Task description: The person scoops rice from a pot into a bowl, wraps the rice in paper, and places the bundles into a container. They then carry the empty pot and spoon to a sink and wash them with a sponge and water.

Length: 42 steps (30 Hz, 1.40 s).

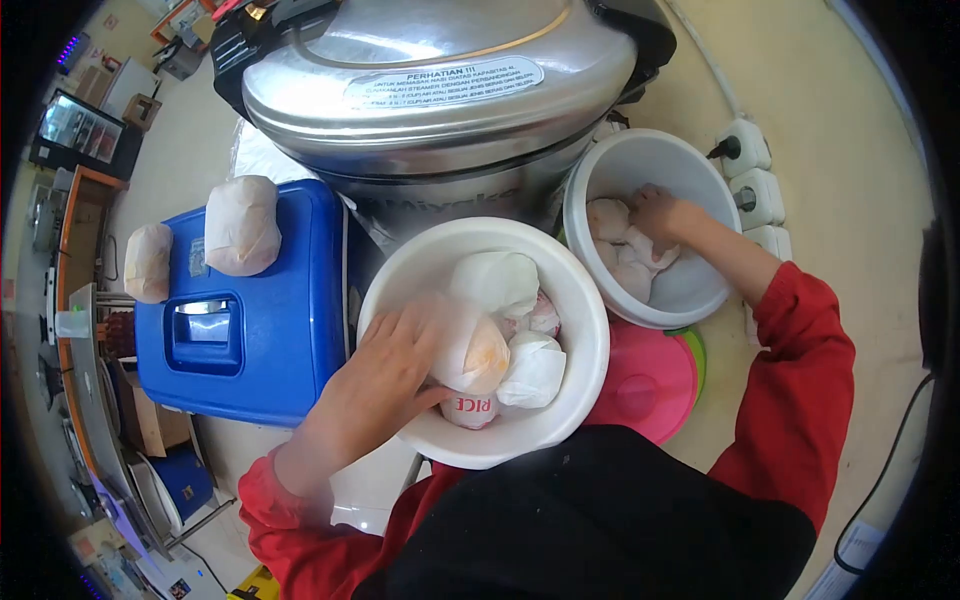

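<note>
In the white tub (585, 400) before me lie several paper-wrapped rice packets (531, 371); one at the bottom shows the print "RICE". My left hand (390, 365) is closed around a wrapped rice packet with an orange-tinted side (478, 352), on top of the others. At the right, my right hand (662, 217) reaches into a pale grey bucket (690, 318). Its fingers are bent over a wrapped packet (640, 250), among several similar packets (606, 217). The fingertips of that hand are partly hidden.
A large steel rice cooker (430, 130) stands behind the tub. Two wrapped packets (242, 225) sit on a blue cooler box (270, 350) at the left. A pink round lid (650, 385) lies between tub and bucket. Wall sockets (757, 195) are beside the bucket.
</note>
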Tool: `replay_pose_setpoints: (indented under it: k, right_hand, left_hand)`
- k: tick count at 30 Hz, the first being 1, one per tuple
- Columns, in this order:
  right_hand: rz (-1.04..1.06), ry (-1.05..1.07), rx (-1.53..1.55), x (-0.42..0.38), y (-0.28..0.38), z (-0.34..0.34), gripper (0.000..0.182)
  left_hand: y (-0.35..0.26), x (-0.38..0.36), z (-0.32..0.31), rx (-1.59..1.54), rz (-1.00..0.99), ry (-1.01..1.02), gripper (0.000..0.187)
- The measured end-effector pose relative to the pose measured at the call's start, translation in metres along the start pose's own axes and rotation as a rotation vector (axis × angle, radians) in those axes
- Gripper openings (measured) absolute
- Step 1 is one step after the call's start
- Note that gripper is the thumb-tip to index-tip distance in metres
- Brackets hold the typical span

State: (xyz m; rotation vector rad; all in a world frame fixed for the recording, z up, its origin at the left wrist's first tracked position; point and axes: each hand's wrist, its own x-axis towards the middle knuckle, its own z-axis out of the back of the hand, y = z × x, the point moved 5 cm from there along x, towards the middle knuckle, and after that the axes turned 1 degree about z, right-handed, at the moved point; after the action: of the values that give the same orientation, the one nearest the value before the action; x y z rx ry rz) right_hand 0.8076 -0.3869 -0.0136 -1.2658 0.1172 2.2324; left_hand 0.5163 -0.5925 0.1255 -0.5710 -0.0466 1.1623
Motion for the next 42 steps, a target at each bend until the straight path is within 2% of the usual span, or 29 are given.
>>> replay_pose_setpoints:
  k: [2,5,8,10,12,14,15,16,17,19,21,22,24,26,27,29,30,31,33,36,38,40,42]
  right_hand:
    - [-0.05,0.129,0.097,0.006,0.002,-0.014,0.079]
    - [-0.036,-0.103,0.437,-0.004,-0.008,-0.007,0.079]
    - [0.009,-0.381,0.518,-0.013,-0.02,0.0,0.075]
    - [-0.047,-0.447,0.45,-0.058,0.0,0.046,0.06]
    - [-0.059,-0.728,0.381,-0.108,0.018,0.096,0.041]
    - [-0.113,-0.861,0.58,-0.161,0.05,0.152,0.021]
    - [-0.012,-0.889,0.713,-0.182,0.068,0.177,0.02]
    - [0.085,-0.908,0.845,-0.193,0.083,0.195,0.019]
    - [0.17,-1.005,0.838,-0.197,0.094,0.208,0.022]
    - [0.362,-1.234,0.776,-0.199,0.114,0.235,0.027]
    - [0.564,-1.496,0.689,-0.179,0.14,0.267,0.029]
    - [0.645,-1.627,0.659,-0.164,0.153,0.284,0.031]
    - [0.69,-1.534,0.68,-0.129,0.18,0.318,0.044]
    - [0.569,-1.203,0.654,-0.101,0.204,0.353,0.048]
    - [0.417,-1.167,0.669,-0.084,0.212,0.362,0.053]
    - [0.428,-0.869,0.552,-0.038,0.23,0.38,0.063]
    - [0.431,-0.913,0.554,-0.04,0.229,0.381,0.065]
    - [0.438,-0.953,0.554,-0.041,0.228,0.377,0.067]
    - [0.47,-0.991,0.566,-0.045,0.224,0.366,0.069]
    - [0.533,-1.051,0.637,-0.061,0.216,0.34,0.069]
    - [0.592,-1.157,0.689,-0.074,0.209,0.32,0.066]
    - [0.686,-1.071,0.755,-0.108,0.186,0.288,0.066]
    - [0.673,-0.849,0.874,-0.152,0.146,0.248,0.062]
  left_hand:
    - [0.0,0.0,-0.002,0.023,-0.012,-0.009,0.082]
    - [-0.003,0.001,-0.003,-0.038,-0.009,-0.022,0.084]
    - [-0.007,-0.001,-0.003,-0.094,-0.034,-0.101,0.087]
    - [-0.011,-0.005,0.001,-0.087,-0.027,-0.145,0.087]
    - [-0.015,-0.014,0.016,-0.053,-0.038,-0.217,0.087]
    - [-0.018,-0.03,0.059,0.015,0.024,-0.356,0.082]
    - [-0.012,-0.039,0.078,0.105,0.072,-0.446,0.079]
    - [0.0,-0.048,0.095,0.106,0.102,-0.621,0.076]
    - [0.018,-0.058,0.11,0.102,0.092,-0.802,0.071]
    - [0.056,-0.071,0.139,0.377,0.319,-0.942,0.067]
    - [0.109,-0.09,0.161,0.461,0.49,-0.981,0.069]
    - [0.142,-0.105,0.165,0.42,0.504,-0.987,0.073]
    - [0.206,-0.125,0.17,0.399,0.475,-0.938,0.082]
    - [0.237,-0.134,0.162,-0.075,0.708,-0.797,0.081]
    - [0.255,-0.136,0.159,-0.042,0.641,-0.79,0.079]
    - [0.243,-0.131,0.152,0.039,0.576,-0.745,0.075]
    - [0.235,-0.129,0.149,0.075,0.552,-0.734,0.074]
    - [0.218,-0.123,0.147,0.011,0.632,-0.744,0.066]
    - [0.222,-0.122,0.145,0.021,0.616,-0.801,0.062]
    - [0.21,-0.118,0.145,0.089,0.505,-0.879,0.058]
    - [0.221,-0.123,0.143,-0.02,0.447,-0.95,0.056]
    - [0.211,-0.124,0.137,-0.172,0.493,-0.988,0.053]
    - [0.189,-0.123,0.138,-0.163,0.399,-1.024,0.059]
